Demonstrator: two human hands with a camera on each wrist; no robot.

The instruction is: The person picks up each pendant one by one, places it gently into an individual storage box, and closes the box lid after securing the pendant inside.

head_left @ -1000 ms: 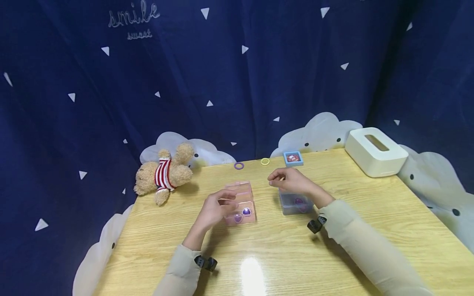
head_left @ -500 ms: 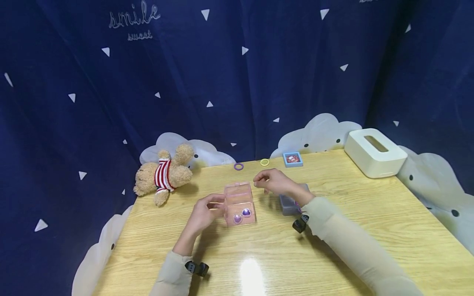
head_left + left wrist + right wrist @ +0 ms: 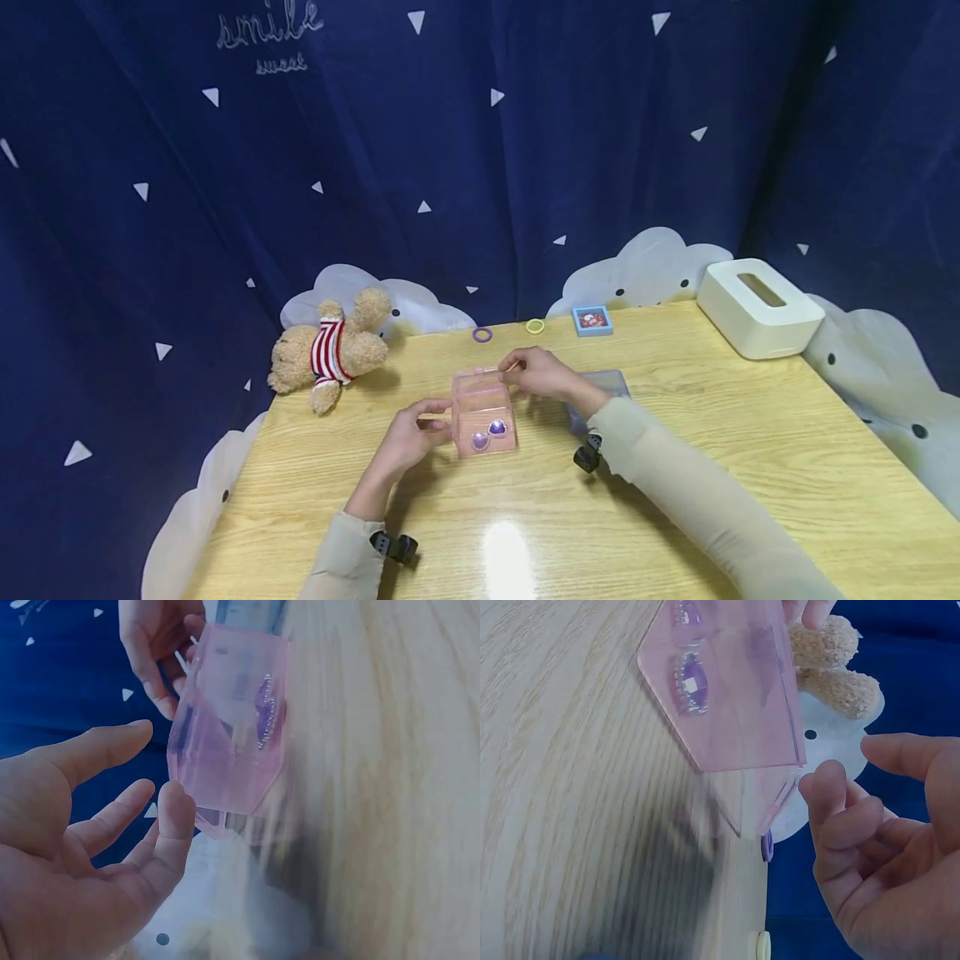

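Note:
A clear pink box (image 3: 486, 430) stands on the table with its lid (image 3: 480, 385) tipped back. Two purple gem-like pieces (image 3: 497, 427) with beaded edges lie in its front part. My left hand (image 3: 408, 435) is at the box's left side, fingers loosely bent; the left wrist view shows a fingertip right at the pink wall (image 3: 225, 761), with nothing between fingers and thumb. By the lid's right rear corner is my right hand (image 3: 542, 372). In the right wrist view this hand (image 3: 889, 836) has relaxed fingers close to the lid's edge, its thumb apart and nothing in its grasp.
A grey-blue clear box (image 3: 611, 383) sits partly hidden behind the right forearm. Along the back lie a purple ring (image 3: 482, 334), a yellow ring (image 3: 535, 327) and a small blue-framed picture (image 3: 592, 321). A teddy bear (image 3: 327, 352) lies left; a white tissue box (image 3: 761, 310) stands right.
My right hand has moved left from above the grey-blue box to the pink box's lid. The left hand has drawn back left from over the pink box to its side.

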